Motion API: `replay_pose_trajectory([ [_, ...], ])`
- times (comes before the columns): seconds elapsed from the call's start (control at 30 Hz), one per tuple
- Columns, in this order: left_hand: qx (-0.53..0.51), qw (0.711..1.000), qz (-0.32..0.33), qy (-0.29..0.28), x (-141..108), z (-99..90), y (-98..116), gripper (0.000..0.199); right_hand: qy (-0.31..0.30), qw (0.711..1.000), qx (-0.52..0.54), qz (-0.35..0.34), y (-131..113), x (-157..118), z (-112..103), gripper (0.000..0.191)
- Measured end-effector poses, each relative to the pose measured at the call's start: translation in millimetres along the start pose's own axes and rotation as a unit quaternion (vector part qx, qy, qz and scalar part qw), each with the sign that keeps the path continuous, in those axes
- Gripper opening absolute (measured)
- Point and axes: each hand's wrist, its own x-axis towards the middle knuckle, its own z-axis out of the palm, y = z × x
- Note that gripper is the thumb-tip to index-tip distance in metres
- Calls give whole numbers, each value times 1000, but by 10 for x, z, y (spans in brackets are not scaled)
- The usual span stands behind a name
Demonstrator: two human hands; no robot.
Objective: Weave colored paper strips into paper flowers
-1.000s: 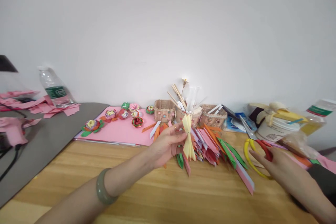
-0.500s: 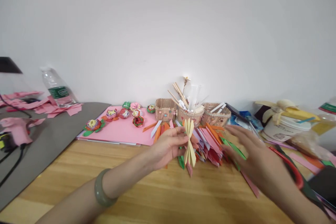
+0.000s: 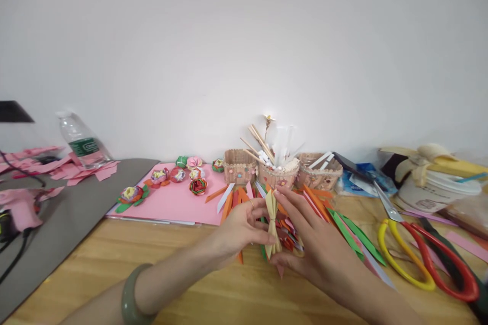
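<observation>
A cream folded-paper bundle (image 3: 272, 221), pinched in at its middle and flared at both ends, stands upright above the wooden table. My left hand (image 3: 238, 231), with a ring and a green bangle, grips it from the left between thumb and fingers. On the other side my right hand (image 3: 318, 241) spans it, fingertips at the top end and thumb at the lower end. Behind both hands lies a pile of folded paper strips (image 3: 287, 236), partly hidden. To its right are green folded strips (image 3: 346, 233).
Three woven baskets (image 3: 239, 166) stand by the wall, the middle one holding sticks. Paper flowers (image 3: 198, 186) rest on a pink sheet (image 3: 171, 203) at left. Red-and-yellow scissors (image 3: 406, 251) lie at right. A pink glue gun (image 3: 23, 208) and a bottle (image 3: 80, 139) are far left.
My right hand has moved left, from over the strips at right to the cream paper bundle, and now holds its ends. The scissors have come into fuller view.
</observation>
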Motion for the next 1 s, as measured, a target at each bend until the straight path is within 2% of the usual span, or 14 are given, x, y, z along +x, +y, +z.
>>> replay_pose_trajectory([
  [0.17,1,1000,10,4,29,50,-36,59,5,1000,-3,26,36,-46,3,87],
  [0.3,-7,1000,16,-11,45,19,-72,62,6,999,-13,31,89,-73,-11,81],
  [0.43,-10,1000,24,-16,52,-26,-94,61,31,999,-25,12,112,-67,-34,61],
  [0.6,-31,998,40,-49,27,-7,-142,64,77,995,-55,-9,11,-30,-55,31],
  [0.77,-5,998,29,-55,-22,22,-180,74,114,986,-112,-53,-59,-1,23,21],
  [0.9,19,997,32,-65,-38,1,-154,78,109,988,-69,-89,-15,-4,43,17],
  [1.0,41,997,18,-65,-37,-25,-149,81,95,991,-16,-90,5,-19,22,17],
])
